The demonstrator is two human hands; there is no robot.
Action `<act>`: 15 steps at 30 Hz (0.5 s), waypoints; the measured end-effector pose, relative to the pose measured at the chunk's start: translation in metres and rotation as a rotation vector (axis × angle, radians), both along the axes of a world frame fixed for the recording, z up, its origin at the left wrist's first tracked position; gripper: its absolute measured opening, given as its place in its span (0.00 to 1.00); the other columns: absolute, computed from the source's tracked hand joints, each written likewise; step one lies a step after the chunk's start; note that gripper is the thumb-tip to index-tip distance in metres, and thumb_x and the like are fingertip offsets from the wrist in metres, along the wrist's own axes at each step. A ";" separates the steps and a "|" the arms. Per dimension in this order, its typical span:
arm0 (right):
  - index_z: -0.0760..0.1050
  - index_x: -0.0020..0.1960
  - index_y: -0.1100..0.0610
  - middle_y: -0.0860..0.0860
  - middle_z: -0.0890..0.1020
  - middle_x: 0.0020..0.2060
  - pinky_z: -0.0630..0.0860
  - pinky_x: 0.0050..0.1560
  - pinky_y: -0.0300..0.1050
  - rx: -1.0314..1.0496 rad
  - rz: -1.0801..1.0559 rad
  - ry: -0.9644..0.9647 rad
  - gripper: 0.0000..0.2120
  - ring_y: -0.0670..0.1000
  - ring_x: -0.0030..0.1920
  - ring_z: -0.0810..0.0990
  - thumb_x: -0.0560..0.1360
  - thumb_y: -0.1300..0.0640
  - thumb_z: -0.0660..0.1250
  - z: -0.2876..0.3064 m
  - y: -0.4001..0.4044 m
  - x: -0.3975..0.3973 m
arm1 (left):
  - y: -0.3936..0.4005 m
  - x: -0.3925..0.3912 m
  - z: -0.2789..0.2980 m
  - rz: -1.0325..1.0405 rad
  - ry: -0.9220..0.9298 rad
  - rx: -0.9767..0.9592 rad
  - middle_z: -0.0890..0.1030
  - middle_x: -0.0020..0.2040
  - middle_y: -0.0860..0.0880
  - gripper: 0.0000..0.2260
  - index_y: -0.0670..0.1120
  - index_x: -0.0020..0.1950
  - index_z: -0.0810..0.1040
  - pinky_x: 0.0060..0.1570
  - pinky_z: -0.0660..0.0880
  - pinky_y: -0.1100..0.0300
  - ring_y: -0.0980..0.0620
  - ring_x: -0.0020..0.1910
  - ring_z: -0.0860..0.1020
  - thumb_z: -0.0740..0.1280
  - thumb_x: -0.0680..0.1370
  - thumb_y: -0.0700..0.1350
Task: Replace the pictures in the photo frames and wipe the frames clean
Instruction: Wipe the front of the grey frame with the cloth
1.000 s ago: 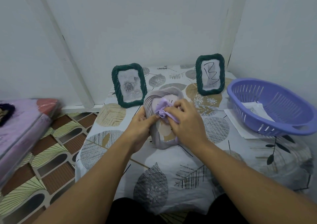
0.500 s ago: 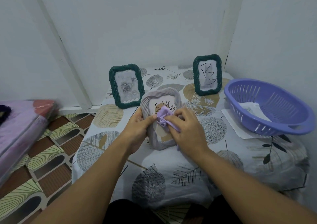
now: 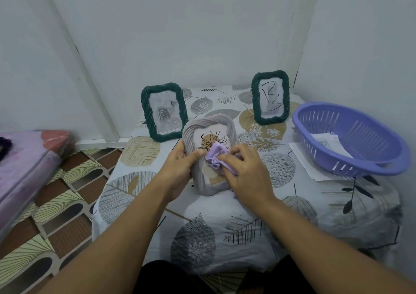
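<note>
A grey rope-edged photo frame (image 3: 208,124) stands tilted on the table, showing a black line drawing. My left hand (image 3: 180,167) grips its left edge, thumb laid across the glass. My right hand (image 3: 245,172) pinches a bunched lilac cloth (image 3: 216,156) against the middle of the glass and covers the frame's lower right. Behind stand two dark green frames: one (image 3: 163,111) with a rose picture at the left, one (image 3: 270,96) with a scribbled letter at the right.
A purple plastic basket (image 3: 351,138) with papers in it sits on a white sheet at the table's right, near the wall. The table (image 3: 202,226) has a leaf-print cover. A pink mattress (image 3: 27,158) lies on the patterned floor at left.
The cloth has slid down the glass from the frame's top to its middle, uncovering the drawing. My left hand keeps its hold on the frame's left edge.
</note>
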State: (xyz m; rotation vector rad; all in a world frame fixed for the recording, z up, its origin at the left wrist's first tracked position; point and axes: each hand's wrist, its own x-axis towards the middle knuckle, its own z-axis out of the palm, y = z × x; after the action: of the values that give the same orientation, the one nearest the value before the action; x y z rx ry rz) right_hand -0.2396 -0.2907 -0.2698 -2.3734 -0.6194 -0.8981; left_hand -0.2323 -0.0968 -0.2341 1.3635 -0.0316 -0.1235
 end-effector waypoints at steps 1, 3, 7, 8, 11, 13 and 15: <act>0.84 0.53 0.51 0.49 0.76 0.49 0.72 0.36 0.44 -0.003 -0.003 -0.004 0.06 0.51 0.46 0.72 0.77 0.53 0.73 0.002 0.001 0.003 | 0.000 0.000 0.000 -0.001 -0.001 0.001 0.84 0.61 0.42 0.14 0.46 0.68 0.75 0.59 0.80 0.45 0.41 0.59 0.83 0.64 0.84 0.36; 0.84 0.53 0.50 0.50 0.76 0.49 0.71 0.36 0.44 -0.001 -0.002 -0.019 0.05 0.52 0.46 0.73 0.76 0.53 0.74 0.011 0.006 0.010 | 0.000 -0.001 0.000 -0.002 -0.002 0.003 0.84 0.61 0.41 0.14 0.46 0.68 0.75 0.60 0.80 0.44 0.40 0.59 0.83 0.63 0.84 0.36; 0.84 0.53 0.50 0.49 0.76 0.49 0.72 0.37 0.45 0.025 -0.012 -0.022 0.06 0.52 0.46 0.72 0.77 0.52 0.72 0.019 0.014 0.016 | -0.001 -0.001 0.001 -0.006 0.000 -0.007 0.84 0.61 0.41 0.14 0.46 0.68 0.75 0.58 0.80 0.46 0.42 0.58 0.84 0.63 0.83 0.35; 0.84 0.53 0.50 0.49 0.76 0.49 0.71 0.37 0.43 0.024 -0.006 -0.015 0.06 0.52 0.47 0.72 0.78 0.52 0.72 0.014 0.013 0.011 | 0.000 0.000 0.001 -0.008 0.003 -0.001 0.84 0.62 0.41 0.14 0.46 0.68 0.75 0.58 0.80 0.46 0.41 0.58 0.83 0.63 0.84 0.35; 0.84 0.54 0.51 0.49 0.76 0.50 0.69 0.39 0.40 -0.005 0.028 -0.013 0.09 0.51 0.48 0.73 0.78 0.50 0.69 -0.001 0.004 -0.006 | 0.001 0.000 0.000 -0.006 0.014 0.006 0.84 0.62 0.41 0.14 0.46 0.68 0.75 0.60 0.79 0.43 0.39 0.60 0.82 0.63 0.84 0.35; 0.84 0.54 0.52 0.50 0.77 0.50 0.69 0.39 0.41 -0.029 0.029 -0.020 0.08 0.51 0.47 0.73 0.77 0.51 0.71 0.000 0.001 -0.004 | 0.001 0.000 0.001 -0.006 0.015 0.002 0.84 0.62 0.41 0.14 0.46 0.68 0.75 0.60 0.80 0.43 0.39 0.60 0.83 0.63 0.84 0.35; 0.84 0.54 0.52 0.51 0.77 0.49 0.71 0.38 0.43 -0.040 0.017 -0.035 0.08 0.52 0.46 0.73 0.76 0.53 0.73 0.010 0.005 0.007 | 0.000 -0.001 0.002 -0.014 0.006 0.003 0.85 0.60 0.42 0.13 0.47 0.67 0.75 0.57 0.82 0.47 0.42 0.57 0.84 0.63 0.84 0.35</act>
State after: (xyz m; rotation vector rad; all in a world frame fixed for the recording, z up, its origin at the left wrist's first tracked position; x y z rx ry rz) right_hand -0.2329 -0.2854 -0.2600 -2.3891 -0.6758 -0.9298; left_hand -0.2332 -0.0972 -0.2322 1.3664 -0.0356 -0.1392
